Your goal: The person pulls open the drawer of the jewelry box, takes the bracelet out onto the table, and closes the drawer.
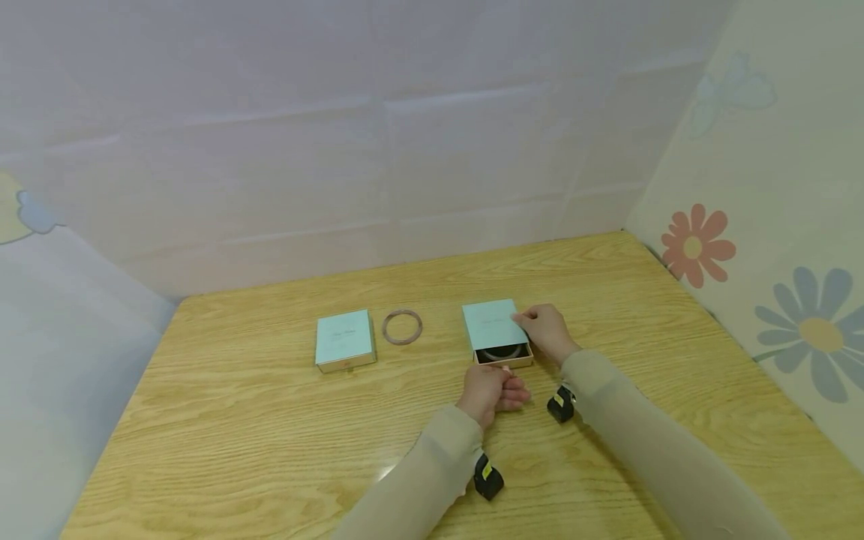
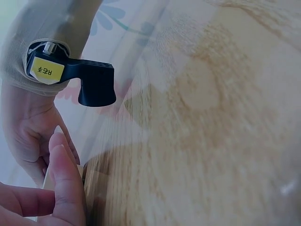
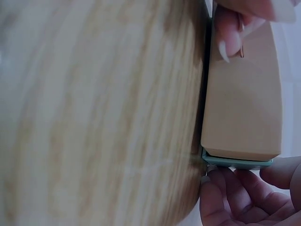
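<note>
A mint-green drawer box [image 1: 491, 322] lies on the wooden table with its beige drawer [image 3: 242, 103] slid partly out toward me. Inside the drawer, a bangle [image 1: 519, 350] rests on a black lining, its far part hidden under the sleeve. At the drawer's front, my left hand [image 1: 493, 390] pinches the small pull loop [image 3: 242, 51] between fingertips. My right hand [image 1: 545, 330] grips the right side of the mint sleeve, with the thumb on top and fingers along the side, as the right wrist view shows.
Left of the open box, a pinkish-brown bangle [image 1: 402, 327] lies flat on the wooden table [image 1: 270, 435]. Farther left sits a second mint box [image 1: 345, 337], closed. A pale wall covering [image 1: 337, 150] rises behind the table, and a flowered one stands at the right.
</note>
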A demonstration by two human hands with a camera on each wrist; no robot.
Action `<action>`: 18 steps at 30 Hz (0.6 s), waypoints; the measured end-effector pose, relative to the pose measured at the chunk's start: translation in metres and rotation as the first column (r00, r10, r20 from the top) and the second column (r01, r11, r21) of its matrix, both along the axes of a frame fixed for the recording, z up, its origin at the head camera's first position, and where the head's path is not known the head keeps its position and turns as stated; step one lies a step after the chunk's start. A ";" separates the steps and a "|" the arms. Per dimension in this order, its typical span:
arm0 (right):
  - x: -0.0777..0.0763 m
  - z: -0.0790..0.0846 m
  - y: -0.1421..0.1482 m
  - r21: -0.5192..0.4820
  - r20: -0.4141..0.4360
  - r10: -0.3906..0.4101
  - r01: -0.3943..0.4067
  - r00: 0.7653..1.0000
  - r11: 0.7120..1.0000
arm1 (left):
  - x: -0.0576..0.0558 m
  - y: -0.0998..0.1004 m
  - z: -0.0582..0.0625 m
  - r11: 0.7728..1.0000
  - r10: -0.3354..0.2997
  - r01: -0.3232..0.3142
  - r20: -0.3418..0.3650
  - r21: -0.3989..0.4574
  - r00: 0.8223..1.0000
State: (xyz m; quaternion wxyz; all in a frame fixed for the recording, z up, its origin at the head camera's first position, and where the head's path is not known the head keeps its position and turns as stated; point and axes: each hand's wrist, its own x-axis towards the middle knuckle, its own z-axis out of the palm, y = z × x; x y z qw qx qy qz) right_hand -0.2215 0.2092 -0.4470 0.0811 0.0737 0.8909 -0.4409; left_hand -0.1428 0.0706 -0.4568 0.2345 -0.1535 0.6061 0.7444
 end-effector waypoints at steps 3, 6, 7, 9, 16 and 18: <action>0.001 0.001 0.000 0.000 0.000 0.003 -0.003 1.000 1.000 | 0.001 0.000 0.001 1.000 0.001 -0.001 0.004 0.000 1.000; 0.002 0.002 -0.001 -0.002 0.002 0.005 -0.005 1.000 1.000 | 0.001 0.000 0.001 1.000 0.003 -0.003 0.003 0.002 1.000; 0.002 0.002 -0.001 -0.003 0.003 0.006 -0.006 1.000 1.000 | 0.001 0.000 0.001 1.000 0.004 -0.004 0.002 0.003 1.000; 0.002 0.002 -0.001 -0.003 0.000 0.005 -0.005 1.000 1.000 | 0.001 0.000 0.001 1.000 0.007 -0.007 0.000 0.006 1.000; 0.003 0.002 -0.001 0.009 -0.031 0.008 -0.008 0.999 1.000 | 0.003 0.000 0.003 1.000 0.013 -0.013 0.015 0.021 1.000; 0.004 0.002 -0.001 0.003 -0.035 0.012 -0.012 0.999 1.000 | 0.003 0.000 0.004 1.000 0.012 -0.012 0.012 0.021 1.000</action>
